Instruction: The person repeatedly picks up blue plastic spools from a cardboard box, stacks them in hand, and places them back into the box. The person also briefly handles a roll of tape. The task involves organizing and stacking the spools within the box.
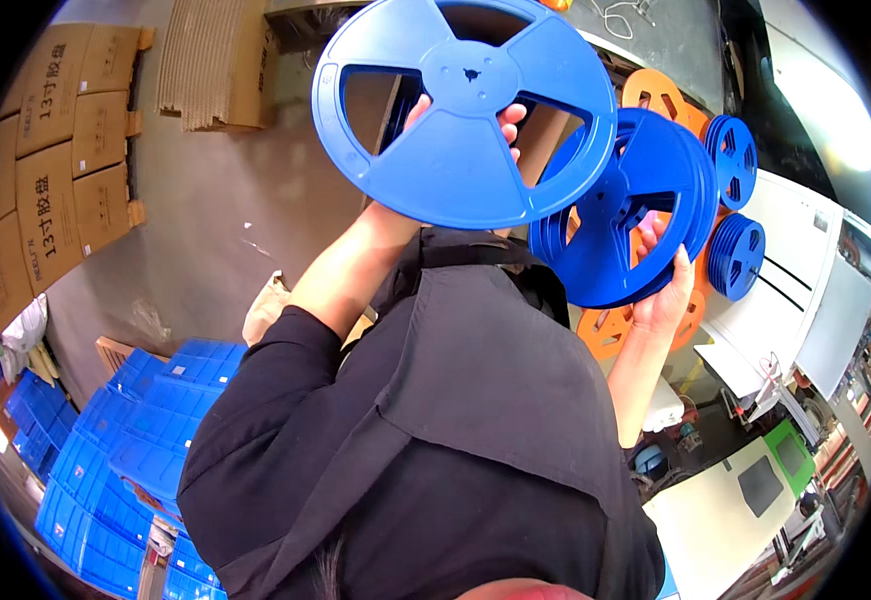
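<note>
A large blue plastic reel (pixel 466 80) with wide cut-outs is raised in front of my chest, face up. Behind it is my left hand (pixel 509 122), whose fingers show through two of the cut-outs, wrapped round the reel's middle part; the palm is hidden. To its right, several blue reels (pixel 626 215) lie together in a stack, partly covered by the raised reel. My right hand (pixel 666 295) grips the stack's near right edge, some fingers reaching into a cut-out and others on the rim.
Orange reels (pixel 653 92) stand behind the blue stack, with smaller blue reel stacks (pixel 739 257) at the right. Cardboard boxes (pixel 53 150) are piled at far left, and flattened cardboard (pixel 214 65) leans at the back. Blue crates (pixel 106 480) fill the lower left. A white machine (pixel 771 270) stands right.
</note>
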`<action>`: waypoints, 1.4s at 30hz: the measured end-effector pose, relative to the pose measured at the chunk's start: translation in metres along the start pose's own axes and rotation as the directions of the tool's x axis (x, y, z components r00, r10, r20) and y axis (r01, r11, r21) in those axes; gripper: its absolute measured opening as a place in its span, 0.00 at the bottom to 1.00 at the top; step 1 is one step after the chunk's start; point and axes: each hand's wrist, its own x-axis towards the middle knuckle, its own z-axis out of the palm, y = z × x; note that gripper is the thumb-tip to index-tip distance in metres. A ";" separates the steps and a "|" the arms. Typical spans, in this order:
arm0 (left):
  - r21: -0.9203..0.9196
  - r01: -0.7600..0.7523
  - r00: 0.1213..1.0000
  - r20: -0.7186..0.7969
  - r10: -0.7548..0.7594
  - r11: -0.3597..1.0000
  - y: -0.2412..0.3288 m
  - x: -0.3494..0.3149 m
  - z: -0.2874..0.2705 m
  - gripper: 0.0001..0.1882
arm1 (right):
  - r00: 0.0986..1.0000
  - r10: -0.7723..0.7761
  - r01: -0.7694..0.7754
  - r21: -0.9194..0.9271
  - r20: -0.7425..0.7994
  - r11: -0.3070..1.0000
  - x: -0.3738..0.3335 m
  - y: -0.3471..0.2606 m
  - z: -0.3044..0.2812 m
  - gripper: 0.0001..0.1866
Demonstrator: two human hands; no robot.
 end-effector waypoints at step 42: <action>0.303 0.192 0.951 -0.293 -0.100 0.933 -0.033 -0.017 0.005 0.40 | 0.932 -0.352 0.361 -0.126 0.088 0.924 -0.037 -0.005 0.036 0.41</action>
